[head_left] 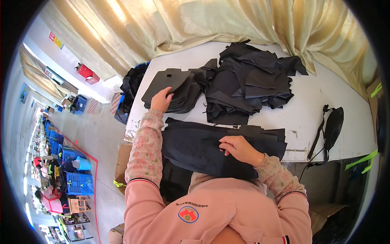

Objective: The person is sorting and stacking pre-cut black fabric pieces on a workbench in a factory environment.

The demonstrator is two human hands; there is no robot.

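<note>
At the left part of the table, my left hand [161, 101] pinches the near edge of the top piece on a stack of dark grey, flat cut panels [162, 83]. That top panel bows up a little and has a small black rectangle near its far edge. Closer to me, dark navy-black fabric [195, 144] lies in layers along the table's front edge and hangs over it. Above its right half is my right hand [240, 149], fingers curled together with thumb against forefinger. Whatever these fingertips hold, if anything, is too small to make out.
A big loose heap of black fabric pieces [252, 81] covers the table's [302, 95] far middle. A black strapped pouch-like item [334, 128] lies at the right edge. Gold curtains [227, 20] hang behind. Blue crates [79, 183] and seated people are off to the left.
</note>
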